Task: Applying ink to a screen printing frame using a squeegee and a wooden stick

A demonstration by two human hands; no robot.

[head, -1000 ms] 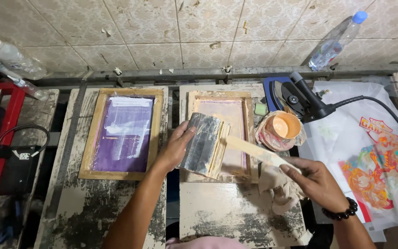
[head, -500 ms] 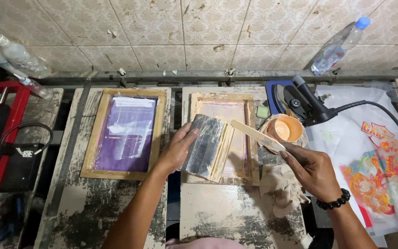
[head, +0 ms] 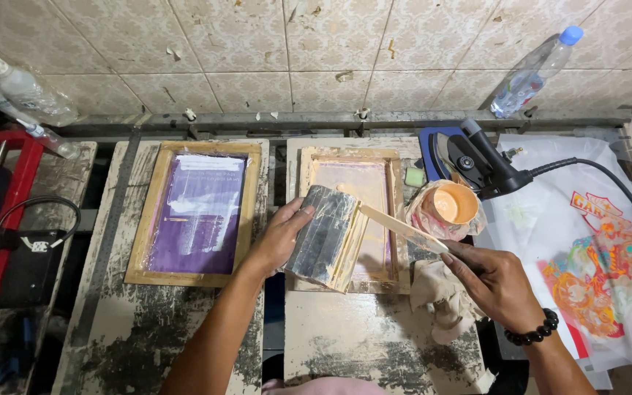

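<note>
At the far left a red metal frame (head: 10, 212) stands by the bench (head: 374, 344), with two clear plastic bottles (head: 27, 93) lying above it against the patterned, chipped wall tiles. The bench top is rough, its pale paint worn off in dark scabby patches. On it lies a wooden-framed printing screen (head: 197, 212), a flat rectangle whose mesh is glossy purple with a whitish smear near the top. Just right of it the left hand (head: 281, 235) curls its fingers around a squeegee (head: 325, 234), a wooden block with a broad grey blade streaked with dried ink, held tilted over a second wooden screen (head: 352, 212) whose mesh looks pale pink. A thin flat wooden stick (head: 396, 227) reaches the squeegee's right edge; the right hand (head: 493, 281), a dark bead bracelet (head: 532, 330) on its wrist, is closed around its lower end. A crumpled, stained rag (head: 440, 296) lies under that hand. Behind sits a small round cup of peach-coloured ink (head: 453, 203), wrapped in wrinkled plastic. Further right a black heat gun (head: 480, 162) rests near white fabric (head: 543, 219) bearing a bright orange and red print, and a blue-capped bottle (head: 532, 72) leans on the wall.
</note>
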